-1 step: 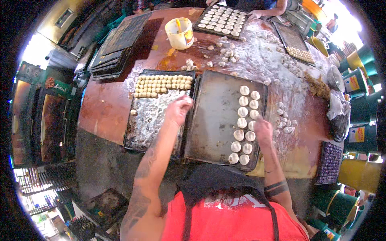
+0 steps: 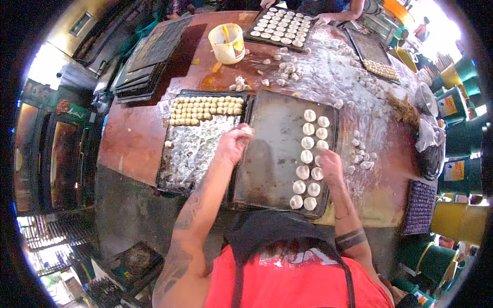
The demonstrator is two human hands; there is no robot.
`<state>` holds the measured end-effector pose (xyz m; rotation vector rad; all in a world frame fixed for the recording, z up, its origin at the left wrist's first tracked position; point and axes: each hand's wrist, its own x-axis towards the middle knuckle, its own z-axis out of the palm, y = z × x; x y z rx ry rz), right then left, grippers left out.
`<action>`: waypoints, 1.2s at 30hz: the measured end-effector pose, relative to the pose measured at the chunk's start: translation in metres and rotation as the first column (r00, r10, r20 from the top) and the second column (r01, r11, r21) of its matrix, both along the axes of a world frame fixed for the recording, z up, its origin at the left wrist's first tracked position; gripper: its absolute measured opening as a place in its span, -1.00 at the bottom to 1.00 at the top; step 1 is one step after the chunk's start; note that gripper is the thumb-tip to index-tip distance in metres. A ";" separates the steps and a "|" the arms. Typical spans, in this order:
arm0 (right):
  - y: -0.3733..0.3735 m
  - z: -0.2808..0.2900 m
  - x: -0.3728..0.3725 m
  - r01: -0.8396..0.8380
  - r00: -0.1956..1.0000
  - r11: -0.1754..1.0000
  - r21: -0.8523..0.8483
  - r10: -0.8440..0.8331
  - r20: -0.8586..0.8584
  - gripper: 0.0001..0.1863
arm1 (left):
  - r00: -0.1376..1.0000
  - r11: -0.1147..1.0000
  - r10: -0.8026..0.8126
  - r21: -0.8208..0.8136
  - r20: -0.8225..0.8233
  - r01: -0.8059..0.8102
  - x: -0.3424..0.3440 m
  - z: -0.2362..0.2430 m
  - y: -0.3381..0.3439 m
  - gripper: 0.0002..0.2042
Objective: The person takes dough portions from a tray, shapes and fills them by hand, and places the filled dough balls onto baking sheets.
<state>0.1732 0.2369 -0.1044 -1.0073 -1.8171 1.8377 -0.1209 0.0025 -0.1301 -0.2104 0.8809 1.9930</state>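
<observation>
My left hand [image 2: 232,145] is closed, its fingertips pinching a small pale dough ball [image 2: 248,130] over the inner edges of two trays. Under that arm lies the left floured tray [image 2: 192,149], with rows of small dough balls [image 2: 200,109] packed at its far end. Curled over the right tray [image 2: 269,149] is my right hand [image 2: 330,165], its fingertips at the right column of flattened dough rounds [image 2: 308,128]. They partly cover one or two rounds; whatever they grip is hidden. The rounds form two columns along the tray's right side.
A white bucket [image 2: 227,46] with a yellow handle inside stands farther back. Dark trays [image 2: 146,66] are stacked at left. Floury dough lumps [image 2: 288,68] lie scattered. Across the table a person's hand [image 2: 322,19] touches a tray of rounds [image 2: 281,28].
My left hand has moved slightly right and down, toward the right tray, and the dough ball shows at its fingertips. My right hand has shifted slightly left over the rounds.
</observation>
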 end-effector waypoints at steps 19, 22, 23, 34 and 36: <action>-0.040 0.111 -0.020 -0.352 0.928 0.827 0.438 0.368 0.051 -0.69 | 0.852 0.958 -0.287 -0.151 -0.438 0.245 0.148 0.123 0.052 -0.71; -0.044 0.092 -0.021 -0.245 0.943 0.969 0.038 0.247 -0.221 -0.70 | 0.876 0.968 -0.249 -0.081 -0.413 0.238 0.154 0.134 0.054 -0.73; -0.046 0.100 -0.020 -0.259 0.910 0.952 -0.164 0.183 -0.371 -0.76 | 0.905 0.968 -0.245 -0.034 -0.349 0.249 0.157 0.140 0.056 -0.75; -0.073 0.146 -0.034 0.089 0.986 0.712 0.696 0.036 -0.163 -0.74 | 0.791 0.989 -0.147 -0.110 -0.593 0.102 0.162 0.136 0.059 -0.63; -0.074 0.136 -0.027 0.041 0.986 0.693 0.720 0.087 -0.140 -0.64 | 0.916 0.973 -0.228 -0.104 -0.330 0.205 0.140 0.155 0.060 -0.61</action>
